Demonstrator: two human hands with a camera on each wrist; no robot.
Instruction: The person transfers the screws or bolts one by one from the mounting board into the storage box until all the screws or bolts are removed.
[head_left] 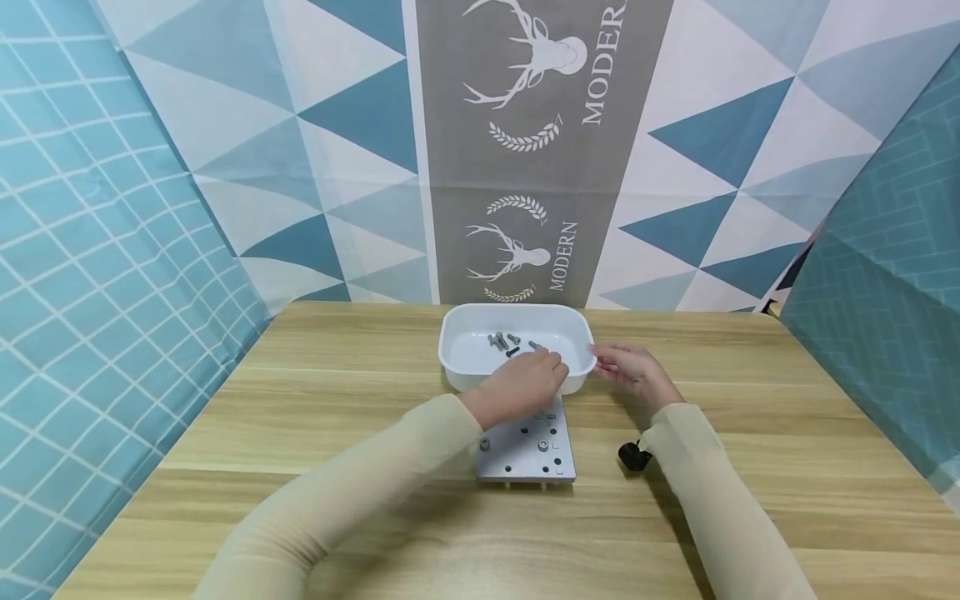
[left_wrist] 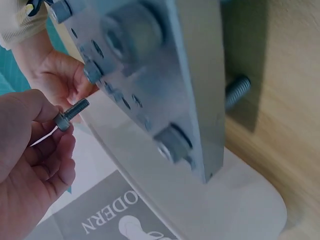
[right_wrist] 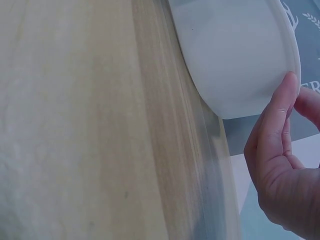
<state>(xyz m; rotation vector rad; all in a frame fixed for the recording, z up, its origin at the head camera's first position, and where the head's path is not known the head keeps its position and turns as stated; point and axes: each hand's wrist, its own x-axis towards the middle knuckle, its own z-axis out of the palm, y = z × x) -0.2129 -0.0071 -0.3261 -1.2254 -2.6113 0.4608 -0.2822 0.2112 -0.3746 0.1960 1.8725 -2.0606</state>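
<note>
My left hand (head_left: 525, 387) is over the near side of a white plastic tray (head_left: 456, 372). In the left wrist view its thumb and fingers pinch a socket-head bolt (left_wrist: 71, 115) by the head, threaded end pointing away. My right hand (head_left: 632, 367) pinches the tray's right rim between thumb and fingers, as the right wrist view also shows. Several loose bolts (head_left: 501, 341) lie in the tray. Just in front of it a grey metal plate (head_left: 517, 463) carries several bolts in its holes, partly covered by my left hand and forearm.
A small black object (head_left: 634, 456) lies by my right sleeve, partly hidden. All of this stands on a wooden table (head_left: 337, 367). Patterned cloth (head_left: 510, 183) hangs behind the table's far edge, with tiled-print cloth on both sides.
</note>
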